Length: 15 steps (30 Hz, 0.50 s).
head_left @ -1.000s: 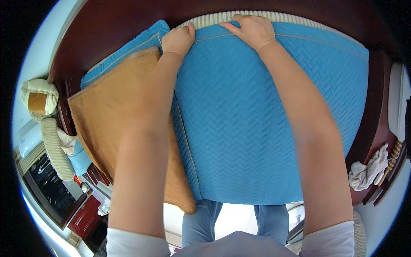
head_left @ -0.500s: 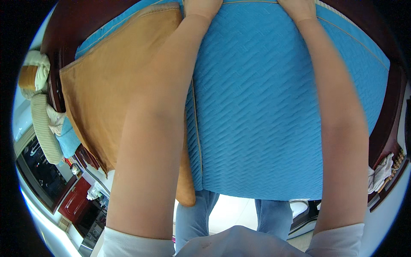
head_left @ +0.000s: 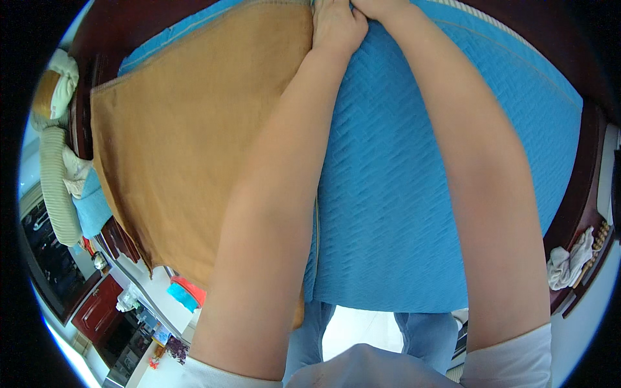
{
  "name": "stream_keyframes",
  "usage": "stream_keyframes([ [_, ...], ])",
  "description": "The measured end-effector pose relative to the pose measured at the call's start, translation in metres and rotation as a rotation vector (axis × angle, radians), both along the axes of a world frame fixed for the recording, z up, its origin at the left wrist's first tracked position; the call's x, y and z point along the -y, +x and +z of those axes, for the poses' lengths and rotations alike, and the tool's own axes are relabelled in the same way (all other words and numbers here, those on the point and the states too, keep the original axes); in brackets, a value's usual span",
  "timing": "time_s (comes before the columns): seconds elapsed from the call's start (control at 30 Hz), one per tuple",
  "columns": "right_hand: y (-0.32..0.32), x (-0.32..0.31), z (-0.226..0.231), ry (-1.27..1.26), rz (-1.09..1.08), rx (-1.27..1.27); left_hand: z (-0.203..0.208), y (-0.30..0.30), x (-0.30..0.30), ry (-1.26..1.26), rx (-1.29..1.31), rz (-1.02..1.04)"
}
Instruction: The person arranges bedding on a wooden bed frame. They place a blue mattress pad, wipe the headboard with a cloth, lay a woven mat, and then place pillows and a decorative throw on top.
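Observation:
A smooth tan cover (head_left: 194,129) with a stitched edge lies over the left part of a blue quilted cover (head_left: 388,194). At the top of the view, my left hand (head_left: 339,27) is closed at the tan cover's upper right edge, its fingers partly cut off by the frame. Close against it on the right is my right hand (head_left: 383,8), bent inward over the blue cover with its fingers drawn together. What those fingers hold is hidden. A loose lower end of the tan cover hangs behind my left forearm.
Dark wooden furniture (head_left: 572,194) frames the covers on both sides. A crumpled white cloth (head_left: 569,258) and a string of beads lie at the right. Rolled green cushions (head_left: 59,187) and a light blue cloth (head_left: 94,205) are at the left. Several household items stand beyond, lower left.
My right hand has moved left across the blue cover to meet my left hand. My left hand and the tan cover's edge have shifted right, covering more of the blue.

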State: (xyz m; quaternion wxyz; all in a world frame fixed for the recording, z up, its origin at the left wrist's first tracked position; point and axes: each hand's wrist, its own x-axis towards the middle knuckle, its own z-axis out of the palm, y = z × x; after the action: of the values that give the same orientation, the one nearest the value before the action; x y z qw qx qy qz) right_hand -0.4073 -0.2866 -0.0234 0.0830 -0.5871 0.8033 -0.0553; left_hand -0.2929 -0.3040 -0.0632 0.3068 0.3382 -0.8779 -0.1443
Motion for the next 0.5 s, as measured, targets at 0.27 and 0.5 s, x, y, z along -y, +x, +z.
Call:
stream_keyframes([
  [0.27, 0.004, -0.037, -0.021, -0.041, 0.061, -0.064, 0.009, 0.019, -0.036, 0.059, -0.101, -0.069],
  [0.5, -0.018, -0.064, -0.031, -0.504, 0.087, 0.05, 0.029, -0.007, -0.032, 0.207, -0.094, 0.014],
])
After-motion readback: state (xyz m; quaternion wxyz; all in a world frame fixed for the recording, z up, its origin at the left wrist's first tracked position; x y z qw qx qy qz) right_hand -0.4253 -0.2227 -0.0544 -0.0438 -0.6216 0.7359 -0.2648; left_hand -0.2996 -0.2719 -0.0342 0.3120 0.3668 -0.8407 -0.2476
